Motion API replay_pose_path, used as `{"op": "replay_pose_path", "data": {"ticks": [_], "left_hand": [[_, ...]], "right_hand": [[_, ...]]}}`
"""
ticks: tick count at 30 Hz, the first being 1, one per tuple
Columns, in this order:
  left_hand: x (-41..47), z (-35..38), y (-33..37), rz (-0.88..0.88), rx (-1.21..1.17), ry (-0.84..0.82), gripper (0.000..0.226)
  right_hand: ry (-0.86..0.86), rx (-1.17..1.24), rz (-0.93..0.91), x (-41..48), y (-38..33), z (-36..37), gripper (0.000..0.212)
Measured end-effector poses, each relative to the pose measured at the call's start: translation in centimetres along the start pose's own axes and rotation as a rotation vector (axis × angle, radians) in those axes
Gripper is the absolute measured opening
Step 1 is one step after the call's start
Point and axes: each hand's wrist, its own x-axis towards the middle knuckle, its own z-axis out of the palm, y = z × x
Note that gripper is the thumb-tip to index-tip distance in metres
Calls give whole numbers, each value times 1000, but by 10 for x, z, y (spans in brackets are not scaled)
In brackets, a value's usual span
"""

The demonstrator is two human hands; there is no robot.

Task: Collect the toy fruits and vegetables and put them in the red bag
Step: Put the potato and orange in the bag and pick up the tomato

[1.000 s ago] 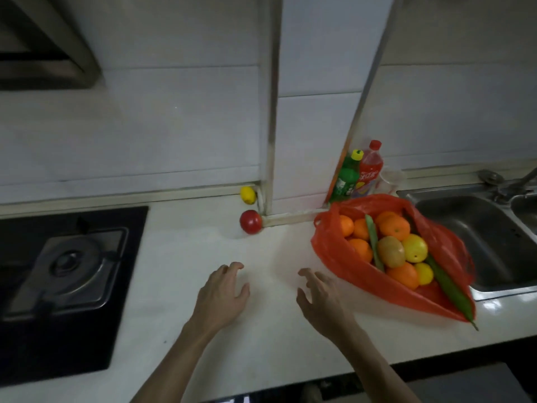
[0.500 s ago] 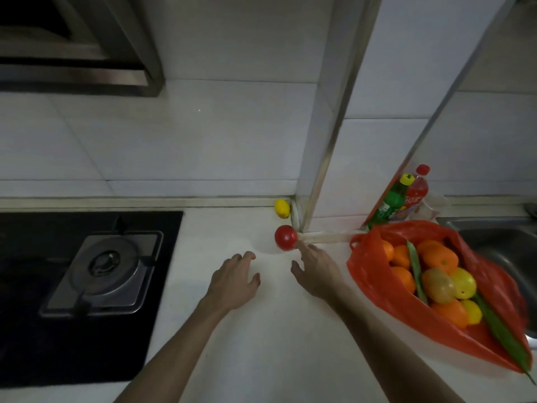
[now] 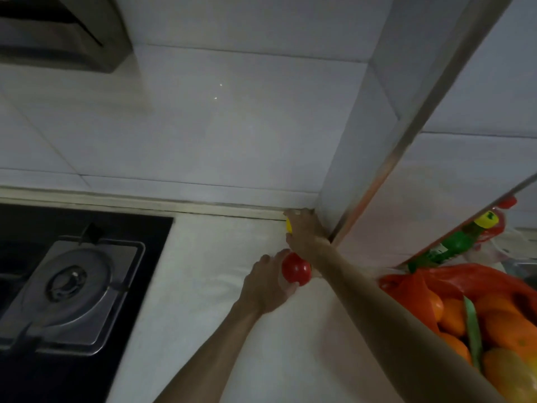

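A gas stove [image 3: 72, 289] sits left; bottles [image 3: 456, 242] stand right.

Red toy tomato [image 3: 295, 269] on counter; yellow fruit [image 3: 288, 225] in wall corner; filled red bag [image 3: 412, 289] right.

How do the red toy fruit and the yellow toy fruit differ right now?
The red toy fruit is in plain view; the yellow toy fruit is mostly hidden, only an edge showing. The left hand cups the red one in the open counter area, while the right hand covers the yellow one in the wall corner. Neither is in the red bag yet.
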Motion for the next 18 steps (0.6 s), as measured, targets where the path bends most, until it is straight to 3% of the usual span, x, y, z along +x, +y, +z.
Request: {"op": "replay_pose_path", "data": {"ticks": [3,12,16,18], "left_hand": [[12,18,1,-15,-65,35,78],[23,34,-8,-66,-214,81,73],[9,15,-26,-72,-193,75,73],[0,-1,-34,-66,-176,86,72]], "right_hand": [[13,-69,-10,14,3,8,58],[153,-409,-93,33,11,25,34],[186,-247,-52,34,11,28,31],[174,-34,-11,30,8,26,32]]}}
